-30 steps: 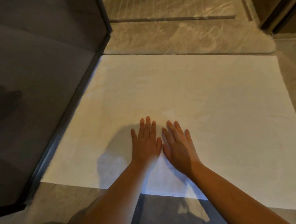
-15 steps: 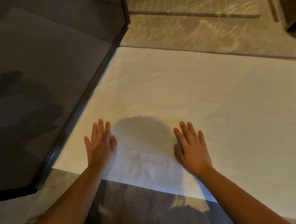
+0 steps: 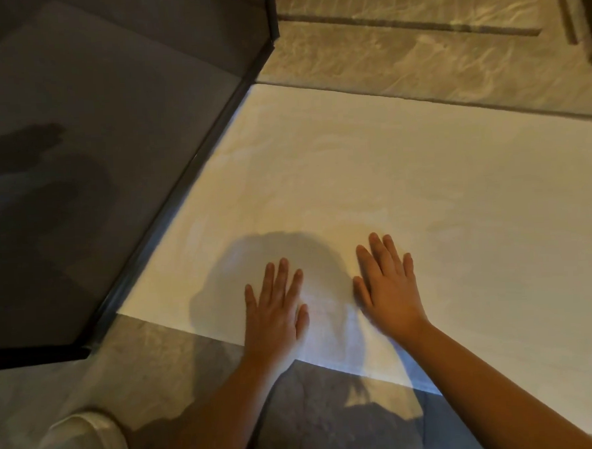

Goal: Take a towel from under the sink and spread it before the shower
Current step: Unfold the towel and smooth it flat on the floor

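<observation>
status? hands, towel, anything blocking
Both hands open, palms flat on towel: left hand, right hand. Towel spread flat on floor, left edge along glass panel. Nothing on it but the hands.

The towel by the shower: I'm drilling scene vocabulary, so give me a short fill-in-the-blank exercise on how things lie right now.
1. The white towel lies spread ____ on the floor.
2. Both hands rest on it with palms facing ____: the left hand and the right hand.
3. The towel's left edge runs along the dark ____ of the shower screen.
4. The two hands are ____, not touching each other.

Missing words: flat; down; frame; apart
</observation>
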Demonstrator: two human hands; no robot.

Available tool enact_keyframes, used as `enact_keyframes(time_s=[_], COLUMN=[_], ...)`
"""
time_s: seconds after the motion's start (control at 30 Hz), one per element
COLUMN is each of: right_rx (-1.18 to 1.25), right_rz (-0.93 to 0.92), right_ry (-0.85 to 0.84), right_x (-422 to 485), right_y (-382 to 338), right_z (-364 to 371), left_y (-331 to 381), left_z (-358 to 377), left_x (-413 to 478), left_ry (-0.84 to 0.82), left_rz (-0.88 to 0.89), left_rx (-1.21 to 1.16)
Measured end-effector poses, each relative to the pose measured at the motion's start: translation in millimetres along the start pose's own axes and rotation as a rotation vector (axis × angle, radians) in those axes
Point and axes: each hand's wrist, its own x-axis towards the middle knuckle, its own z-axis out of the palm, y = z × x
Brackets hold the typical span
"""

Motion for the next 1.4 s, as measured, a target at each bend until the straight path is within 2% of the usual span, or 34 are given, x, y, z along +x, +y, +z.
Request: enact_keyframes(time_s=[0.17, 0.33, 0.57, 0.73, 0.93, 1.1, 1.17, 1.3, 1.4], right_rx=[0.024, -0.075, -0.101, -0.121, -0.117, -0.102, -0.091, -0.081, -0.100], right_rz=[-0.103, -0.137, -0.078, -0.004, 0.001, -0.011, -0.024, -0.034, -0.028], right_ry=[0.042, -0.023, -0.070, -0.149, -0.119, -0.092, -0.077, -0.078, -0.095], right_x=[22, 61, 91, 99, 98, 95, 88, 63, 48], right_y=[-17, -20, -35, -48, -50, -51, -51, -47, -37], right_z=[-12, -29, -47, -45, -41, -38, -36, -28, -24], left_y=[-31, -50, -73, -102, -133, -146, -128, -69, -53], left_z=[-6, -30, -43, -45, -46, -43, -43, -28, -14], left_x=[44, 114, 188, 216, 192, 164, 146, 101, 83], left_ry=[-0.002, 0.082, 0.110, 0.100, 0.245, 0.117, 0.086, 0.047, -0.018], left_rz=[-0.065, -0.005, 0.067, 0.016, -0.010, -0.052, -0.045, 0.117, 0.109], left_rx=[0.018, 0.065, 0.043, -0.027, -0.116, -0.013, 0.035, -0.024, 0.021])
